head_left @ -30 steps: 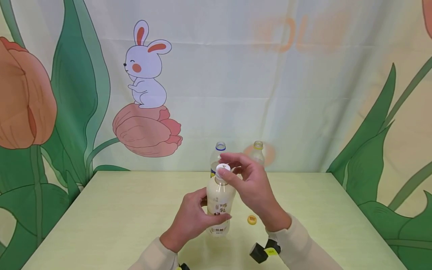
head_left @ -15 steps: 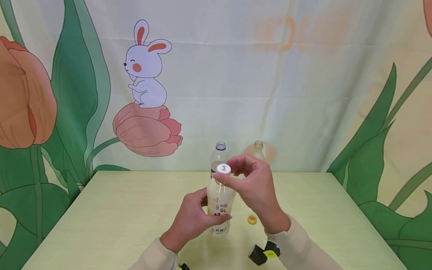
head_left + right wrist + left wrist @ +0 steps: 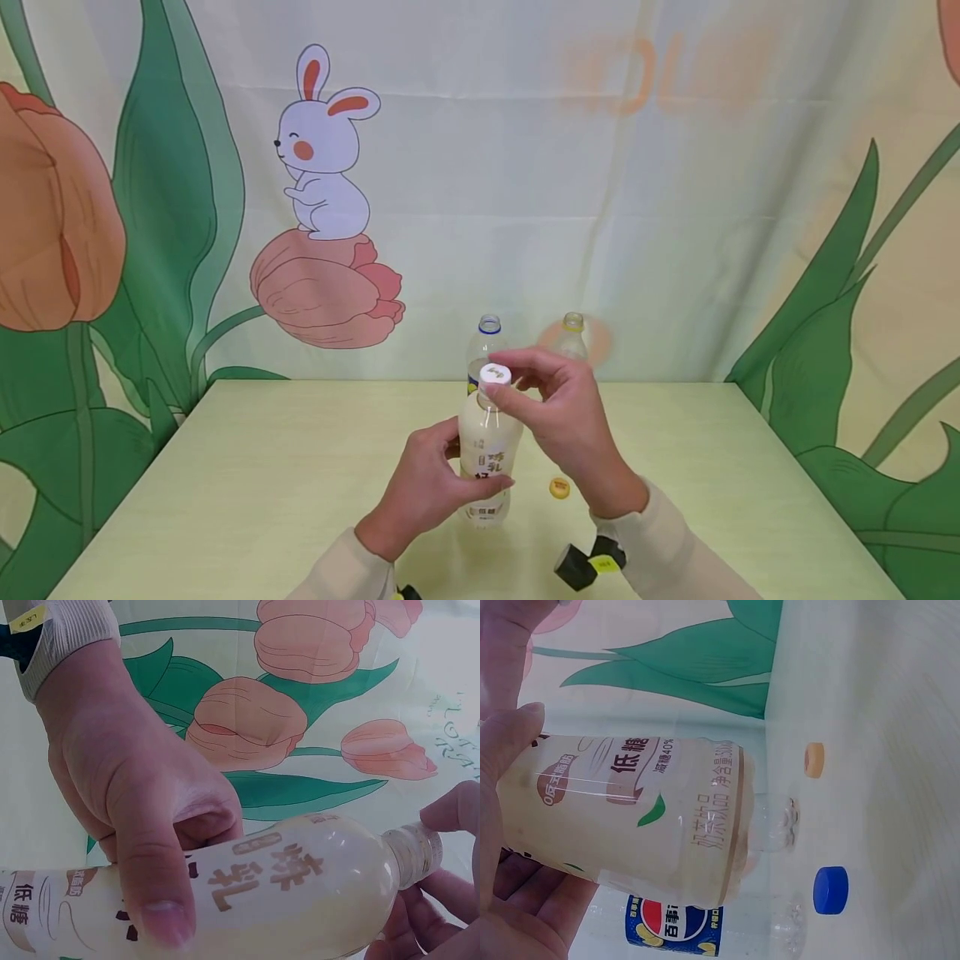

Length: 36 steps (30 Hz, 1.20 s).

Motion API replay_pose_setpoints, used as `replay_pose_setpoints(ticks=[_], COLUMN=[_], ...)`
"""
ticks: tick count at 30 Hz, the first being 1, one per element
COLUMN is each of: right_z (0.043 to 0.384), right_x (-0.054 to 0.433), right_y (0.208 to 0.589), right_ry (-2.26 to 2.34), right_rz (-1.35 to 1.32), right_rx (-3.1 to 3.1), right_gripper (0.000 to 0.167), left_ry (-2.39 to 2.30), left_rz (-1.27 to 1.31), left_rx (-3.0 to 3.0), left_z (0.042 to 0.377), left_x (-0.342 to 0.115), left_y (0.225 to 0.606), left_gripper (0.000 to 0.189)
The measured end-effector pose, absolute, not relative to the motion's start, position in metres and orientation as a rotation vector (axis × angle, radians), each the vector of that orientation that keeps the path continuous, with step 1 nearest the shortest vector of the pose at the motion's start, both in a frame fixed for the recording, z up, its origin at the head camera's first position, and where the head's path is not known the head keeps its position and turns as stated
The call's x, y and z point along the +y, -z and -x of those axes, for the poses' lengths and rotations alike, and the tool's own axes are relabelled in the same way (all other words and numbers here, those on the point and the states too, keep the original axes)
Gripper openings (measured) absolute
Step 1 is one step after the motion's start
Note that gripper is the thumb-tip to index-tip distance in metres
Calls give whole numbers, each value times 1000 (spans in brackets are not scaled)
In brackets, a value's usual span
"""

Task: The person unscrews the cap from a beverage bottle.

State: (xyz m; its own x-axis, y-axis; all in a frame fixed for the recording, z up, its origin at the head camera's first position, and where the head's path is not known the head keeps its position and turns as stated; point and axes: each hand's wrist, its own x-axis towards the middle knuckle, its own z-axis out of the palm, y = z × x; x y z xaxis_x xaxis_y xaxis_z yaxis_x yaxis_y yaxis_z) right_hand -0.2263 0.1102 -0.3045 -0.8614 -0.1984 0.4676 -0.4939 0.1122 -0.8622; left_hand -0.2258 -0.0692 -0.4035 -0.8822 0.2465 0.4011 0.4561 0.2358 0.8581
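My left hand point(image 3: 427, 479) grips a milk tea bottle point(image 3: 487, 442) round its middle, thumb across the front. The bottle is filled with a cream-coloured drink and stands upright in the head view; brown characters mark its label point(image 3: 630, 787). At the top, my right hand point(image 3: 558, 408) pinches the white cap point(image 3: 495, 374), thumb in front and the other fingers behind. The right wrist view shows the right fingertips point(image 3: 442, 810) against the cap and the left thumb point(image 3: 161, 900) lying over the bottle's side. The left hand's other fingers are partly hidden behind the bottle.
Two uncapped clear bottles stand behind: one with a blue neck ring point(image 3: 490, 327) and a Pepsi label point(image 3: 671, 922), one with a yellow ring point(image 3: 573, 325). A yellow cap point(image 3: 559, 488) and a blue cap point(image 3: 831, 890) lie on the table point(image 3: 300, 467).
My right thumb and fingers have shifted round the white cap and back, and the cap's printed top has turned. The left hand and the bottle stay in place.
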Motion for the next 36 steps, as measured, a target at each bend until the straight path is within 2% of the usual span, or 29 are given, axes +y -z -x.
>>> replay_pose_setpoints(ticks=[10, 20, 36], right_z=[227, 226, 224], right_x=[110, 107, 105], right_y=[306, 300, 296], right_ry=[-1898, -1732, -1719], right_rz=[-780, -505, -572], right_rx=[-2138, -2186, -2208], right_gripper=[31, 40, 26], left_ry=[1687, 1687, 1715], left_rz=[665, 662, 638], left_rx=[-2327, -2329, -2338], left_z=[226, 228, 226], left_x=[-70, -70, -71], left_y=[402, 405, 403], left_gripper=[44, 44, 45])
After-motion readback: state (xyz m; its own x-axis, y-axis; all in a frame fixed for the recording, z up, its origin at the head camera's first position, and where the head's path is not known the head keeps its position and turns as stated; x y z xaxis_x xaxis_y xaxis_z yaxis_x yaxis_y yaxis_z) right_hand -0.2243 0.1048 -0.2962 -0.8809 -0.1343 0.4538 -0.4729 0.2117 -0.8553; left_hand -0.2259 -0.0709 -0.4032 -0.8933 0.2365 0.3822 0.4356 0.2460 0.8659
